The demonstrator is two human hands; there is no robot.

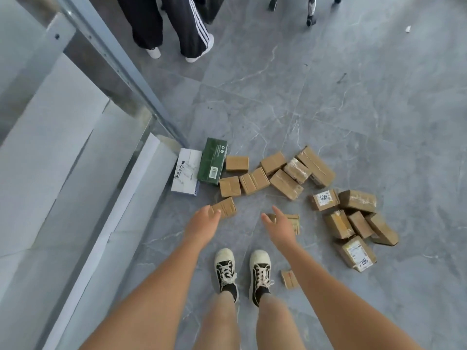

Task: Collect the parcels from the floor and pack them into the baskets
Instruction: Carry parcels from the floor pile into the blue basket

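No basket showed itself; grey shelving (63, 152) ran along the 9 o'clock side, contents not readable. At its foot lay a white box (186, 173) touching a green box (212, 161). From there toward 3 o'clock, brown taped parcels (285, 184) lay scattered on the grey marbled floor (353, 97), some overlapping, two with white labels, e.g. one labelled parcel (324, 199) right of centre. Left hand (202, 222) reached down, fingers spread loose, over the edge of a small parcel (226, 207); contact not certain. Right hand (279, 228) likewise spread, over a flat parcel (293, 222), gripping nothing plainly. Another small parcel (289, 279) lay beside the wearer's sneakers (242, 271). At 12 o'clock stood a second person's striped trousers (182, 26); chair castors (309, 21) at 1 o'clock.
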